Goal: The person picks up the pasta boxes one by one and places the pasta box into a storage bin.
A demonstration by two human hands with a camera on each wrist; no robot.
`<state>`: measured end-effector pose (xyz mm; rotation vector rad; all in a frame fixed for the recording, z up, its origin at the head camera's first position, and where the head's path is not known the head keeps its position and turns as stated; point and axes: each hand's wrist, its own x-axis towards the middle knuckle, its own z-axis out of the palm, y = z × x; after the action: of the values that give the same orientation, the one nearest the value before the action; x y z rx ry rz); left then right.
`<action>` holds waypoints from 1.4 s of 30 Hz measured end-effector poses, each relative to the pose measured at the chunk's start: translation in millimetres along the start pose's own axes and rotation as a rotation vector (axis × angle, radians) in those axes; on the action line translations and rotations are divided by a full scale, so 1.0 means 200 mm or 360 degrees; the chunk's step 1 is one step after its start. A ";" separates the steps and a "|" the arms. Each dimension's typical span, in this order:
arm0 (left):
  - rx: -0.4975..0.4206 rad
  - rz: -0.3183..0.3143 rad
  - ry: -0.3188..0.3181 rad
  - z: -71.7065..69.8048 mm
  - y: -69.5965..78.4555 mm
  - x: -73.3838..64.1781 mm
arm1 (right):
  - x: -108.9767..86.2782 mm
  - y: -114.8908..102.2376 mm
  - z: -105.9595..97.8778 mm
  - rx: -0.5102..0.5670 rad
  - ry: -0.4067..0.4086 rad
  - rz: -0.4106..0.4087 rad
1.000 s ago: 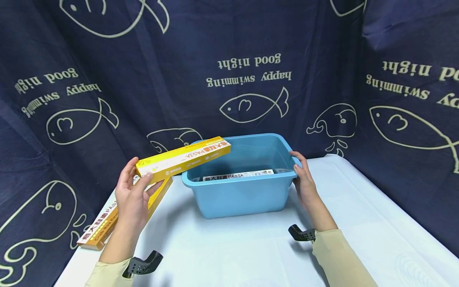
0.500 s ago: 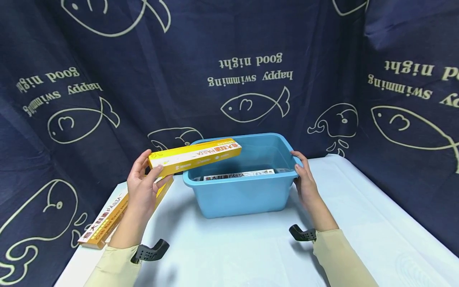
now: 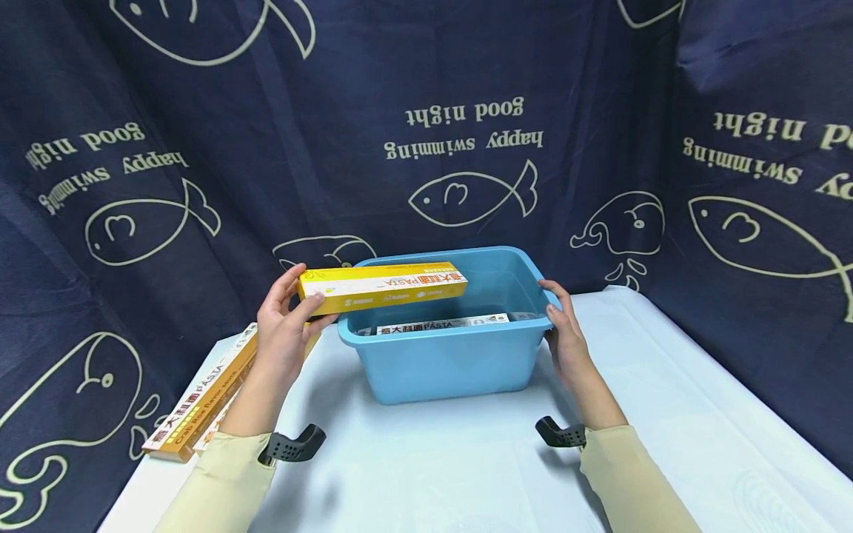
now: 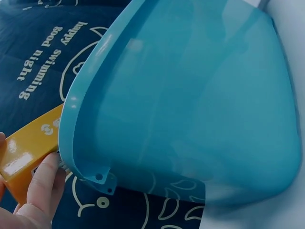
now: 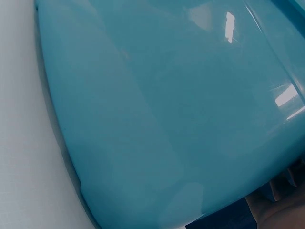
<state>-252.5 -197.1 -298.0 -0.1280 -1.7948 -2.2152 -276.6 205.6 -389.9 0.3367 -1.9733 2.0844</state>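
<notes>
The yellow box (image 3: 386, 287) has slid rightward with the left hand (image 3: 283, 329) and swung nearer to parallel with the long sides of the tub (image 3: 453, 366); the right hand (image 3: 566, 333) hasn't shifted from the rim. More of the box now sits over the tub's mouth as I look down on it, so I'd judge the carry across well along but the lowering not yet done.

The left hand pinches the box by its left end, thumb on the near side, the fingers (image 4: 42, 182) closed no further than the box's width allows. The rest of it juts away from them, raised, toward the middle of the tub. Whether it touches the rim I can't tell. The right hand grips the tub's right end, fingers bent over the edge.

Inside the tub, a white box (image 3: 443, 324) lies along the near wall. On the table (image 3: 426, 459), a brown box (image 3: 206, 396) lies at the left, another box just beside it, partly behind the left arm.
</notes>
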 end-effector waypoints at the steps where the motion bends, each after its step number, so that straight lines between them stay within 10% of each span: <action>1: 0.0013 0.0000 -0.0007 0.00 0.00 0.00 | 0.00 0.00 0.00 0.0001 0.0000 -0.0001; 42: 0.0636 -0.0113 -0.0329 0.18 0.00 0.20 | 0.00 0.01 -0.01 -0.0019 0.0000 0.0011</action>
<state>-295.0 -168.1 -281.0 -0.2176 -2.3481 -1.8964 -277.9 206.6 -391.2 0.3280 -1.9888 2.0761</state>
